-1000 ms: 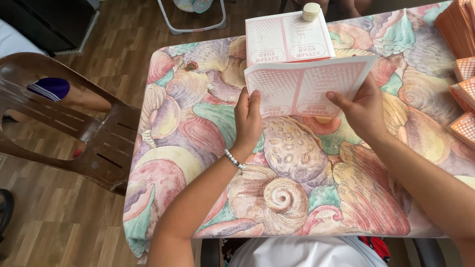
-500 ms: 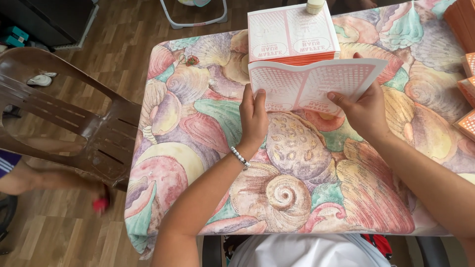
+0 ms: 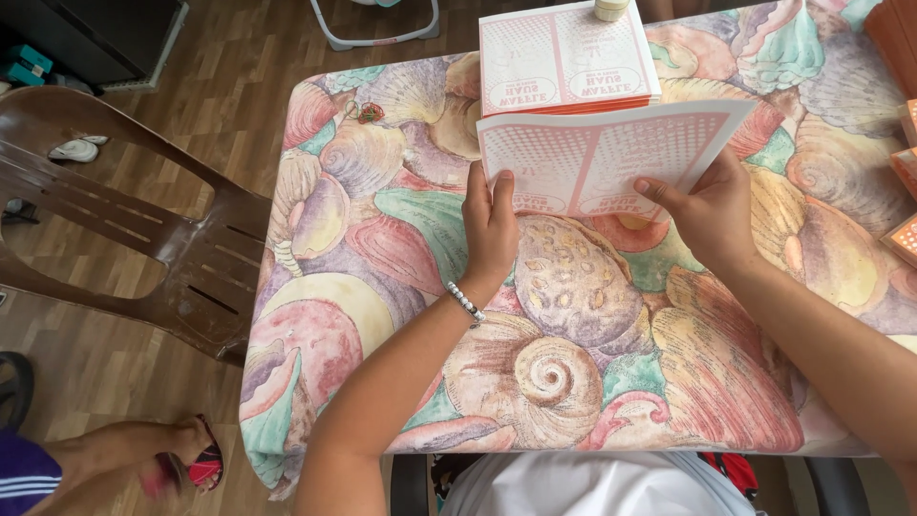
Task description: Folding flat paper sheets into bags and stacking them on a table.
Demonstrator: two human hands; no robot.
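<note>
At the bottom edge of the frame, a white garment over the person's lap is cut off. Two bare forearms reach up from the bottom centre and lower right over a bench (image 3: 315, 287) draped in a cloth printed with large pastel seashells.

The left hand (image 3: 490, 226), a beaded bracelet (image 3: 465, 303) at its wrist, lies mid-frame with fingers straight and together, pinching the lower left edge of a flat pink-and-white printed card sheet (image 3: 602, 153). The right hand (image 3: 705, 205), right of centre, grips the sheet's lower right edge, thumb on top, the other fingers hidden beneath. The sheet is lifted and tilted above the cloth.

Just beyond, at the top centre, lies a stack of like sheets (image 3: 564, 57), its near edge hidden by the held sheet. A small cream round object (image 3: 611, 8) on the stack is cut off by the frame. Orange-pink cartons (image 3: 903, 115) at the right edge are only partly visible.

To the left stands a brown plastic chair (image 3: 143, 229) on a wooden floor. A foot in a red sandal (image 3: 181, 459) shows at lower left, blurred.

Compared with half a second ago, the held sheet sits in much the same place above the cloth, and the other person's foot has shifted lower in the frame.
</note>
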